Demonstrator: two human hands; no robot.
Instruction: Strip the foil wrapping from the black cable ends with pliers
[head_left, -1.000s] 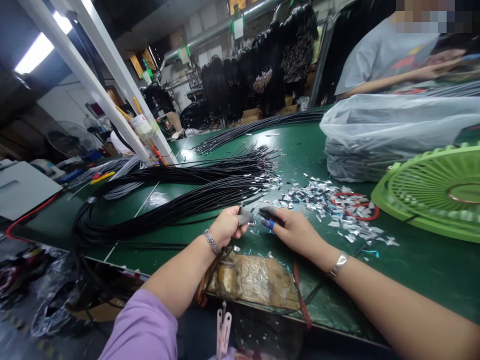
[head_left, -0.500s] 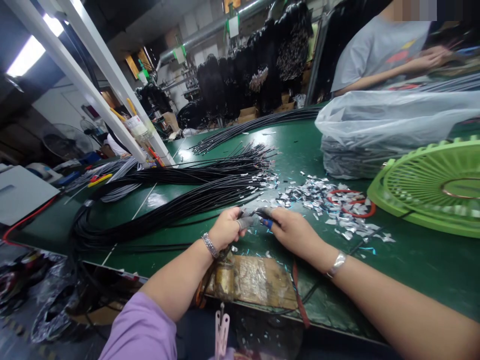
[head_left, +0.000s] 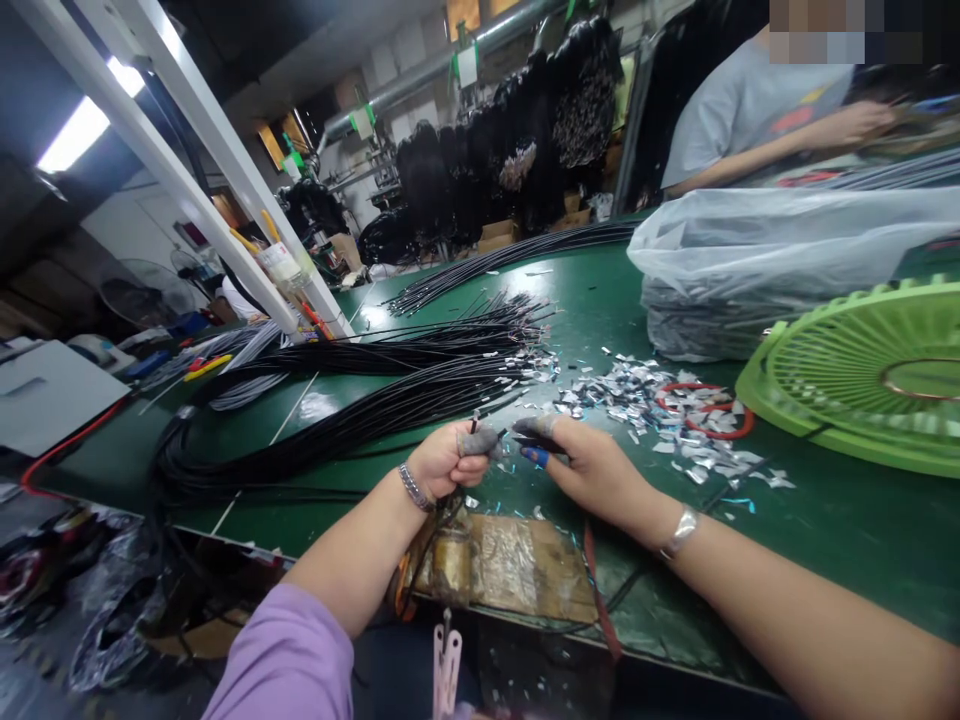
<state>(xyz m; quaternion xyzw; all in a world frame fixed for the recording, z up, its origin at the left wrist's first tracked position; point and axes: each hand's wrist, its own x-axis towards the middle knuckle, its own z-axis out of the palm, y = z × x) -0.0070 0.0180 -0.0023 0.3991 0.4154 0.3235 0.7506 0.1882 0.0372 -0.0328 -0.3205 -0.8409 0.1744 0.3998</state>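
Observation:
My left hand [head_left: 459, 458] is closed, with grey coverings on its fingertips. It pinches a thin black cable [head_left: 475, 420], whose short end pokes up above the thumb. Just to the right, my right hand [head_left: 581, 455] hovers over the table with its fingers stretched out and the thumb a little apart. Grey coverings wrap its fingertips, and one digit has blue tape. A small gap separates the two hands. Behind them lies a thick bundle of black cables [head_left: 390, 405] with stripped ends. Beside those ends is a pile of silvery foil scraps [head_left: 622, 390].
A green fan [head_left: 847, 400] and a clear plastic bag [head_left: 750, 270] of cables stand at the right. A red ring [head_left: 739, 425] lies among the scraps. At the green table's [head_left: 570, 285] front edge is a taped wooden board [head_left: 517, 570]. Across the table, a person [head_left: 742, 110] works.
My hands were together at the cable and have moved apart. My right hand's fingers have spread, while my left hand has turned, with the cable end now pointing up.

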